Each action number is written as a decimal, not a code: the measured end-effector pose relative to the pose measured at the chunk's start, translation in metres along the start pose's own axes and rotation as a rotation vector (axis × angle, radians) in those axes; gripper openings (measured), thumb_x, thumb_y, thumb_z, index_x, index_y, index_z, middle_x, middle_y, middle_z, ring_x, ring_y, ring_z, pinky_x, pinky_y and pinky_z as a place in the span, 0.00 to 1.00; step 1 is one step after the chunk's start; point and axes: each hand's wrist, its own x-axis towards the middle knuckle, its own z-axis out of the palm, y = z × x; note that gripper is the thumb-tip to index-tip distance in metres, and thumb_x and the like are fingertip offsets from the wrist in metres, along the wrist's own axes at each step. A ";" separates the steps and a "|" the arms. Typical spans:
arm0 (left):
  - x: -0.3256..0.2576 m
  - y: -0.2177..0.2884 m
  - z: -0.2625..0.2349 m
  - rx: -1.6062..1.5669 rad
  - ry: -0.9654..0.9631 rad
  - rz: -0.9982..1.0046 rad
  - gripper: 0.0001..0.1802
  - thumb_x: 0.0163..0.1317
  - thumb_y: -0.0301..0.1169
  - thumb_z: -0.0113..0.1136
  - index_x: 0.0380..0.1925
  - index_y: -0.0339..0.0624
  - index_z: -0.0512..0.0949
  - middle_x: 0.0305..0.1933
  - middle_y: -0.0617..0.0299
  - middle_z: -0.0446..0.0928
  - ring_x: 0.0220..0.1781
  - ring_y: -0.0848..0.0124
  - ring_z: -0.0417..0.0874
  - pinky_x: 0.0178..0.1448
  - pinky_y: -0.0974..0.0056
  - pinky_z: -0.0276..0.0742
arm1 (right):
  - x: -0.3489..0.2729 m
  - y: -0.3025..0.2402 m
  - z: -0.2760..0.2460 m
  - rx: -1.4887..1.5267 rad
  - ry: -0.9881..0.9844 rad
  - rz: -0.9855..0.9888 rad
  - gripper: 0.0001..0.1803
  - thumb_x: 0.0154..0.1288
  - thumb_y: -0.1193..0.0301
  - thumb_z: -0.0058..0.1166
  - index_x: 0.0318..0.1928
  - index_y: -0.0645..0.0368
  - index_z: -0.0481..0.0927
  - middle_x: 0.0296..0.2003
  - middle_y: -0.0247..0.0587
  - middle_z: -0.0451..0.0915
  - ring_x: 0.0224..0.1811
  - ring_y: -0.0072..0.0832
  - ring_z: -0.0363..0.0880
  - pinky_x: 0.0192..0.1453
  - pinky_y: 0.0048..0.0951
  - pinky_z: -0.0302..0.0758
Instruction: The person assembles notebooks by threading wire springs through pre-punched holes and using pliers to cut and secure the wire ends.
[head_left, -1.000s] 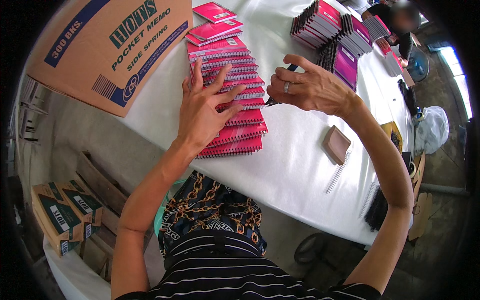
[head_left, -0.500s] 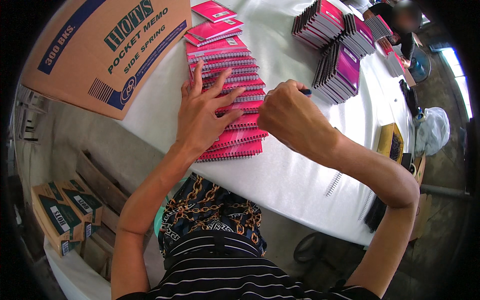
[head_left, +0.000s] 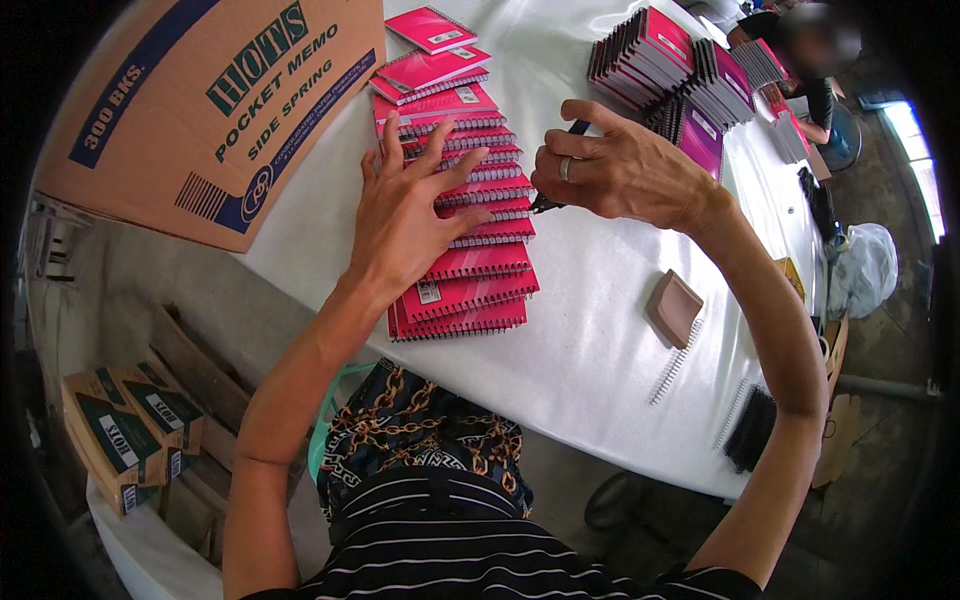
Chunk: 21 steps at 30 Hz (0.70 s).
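Red spiral notebooks (head_left: pixel 475 262) lie overlapped in a long row on the white table, their wire bindings facing me. My left hand (head_left: pixel 405 205) spreads its fingers over the left side of the row and rests on the covers. Just right of the row, my right hand (head_left: pixel 620 170) curls around a dark hand tool (head_left: pixel 578 127) with a blue-black handle. The tool's black tip points down beside the bindings; its exact kind is mostly hidden by the fingers. More red notebooks (head_left: pixel 432 30) sit loosely at the far end of the row.
A large cardboard carton (head_left: pixel 310 120) stands at the left. Stacks of red and purple notebooks (head_left: pixel 645 50) fill the far right. A tan block (head_left: pixel 674 308) and a loose wire coil (head_left: pixel 672 372) lie right of the row. Another person (head_left: pixel 815 95) works at the far right.
My right hand has moved away from me and turned, bringing the tool's black tip into sight. The tan block now shows beside my forearm. My left hand remains spread on the notebooks.
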 end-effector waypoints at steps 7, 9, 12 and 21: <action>-0.001 0.002 -0.001 -0.059 0.001 -0.014 0.33 0.50 0.45 0.73 0.60 0.61 0.78 0.73 0.62 0.65 0.79 0.45 0.46 0.76 0.45 0.50 | 0.004 0.004 0.003 -0.010 0.021 -0.092 0.12 0.50 0.64 0.65 0.38 0.43 0.85 0.38 0.17 0.78 0.53 0.20 0.73 0.70 0.34 0.63; -0.001 0.002 -0.002 -0.062 -0.002 -0.014 0.33 0.50 0.45 0.73 0.60 0.61 0.78 0.73 0.62 0.65 0.79 0.46 0.45 0.77 0.45 0.50 | 0.005 0.005 0.002 -0.005 0.015 -0.107 0.11 0.50 0.64 0.65 0.38 0.43 0.85 0.38 0.17 0.78 0.53 0.20 0.73 0.69 0.34 0.63; -0.001 -0.001 -0.001 -0.068 -0.003 0.004 0.32 0.51 0.46 0.71 0.60 0.60 0.78 0.73 0.62 0.64 0.79 0.45 0.45 0.76 0.41 0.50 | 0.006 0.007 0.000 -0.007 0.006 -0.122 0.11 0.50 0.64 0.64 0.37 0.42 0.85 0.38 0.16 0.77 0.53 0.20 0.72 0.69 0.33 0.63; 0.000 -0.001 0.002 -0.085 -0.011 0.017 0.33 0.51 0.46 0.72 0.60 0.59 0.78 0.72 0.62 0.64 0.78 0.45 0.47 0.76 0.40 0.51 | 0.005 0.001 -0.002 0.018 -0.069 -0.081 0.07 0.49 0.68 0.64 0.33 0.49 0.85 0.36 0.20 0.79 0.48 0.19 0.76 0.60 0.28 0.70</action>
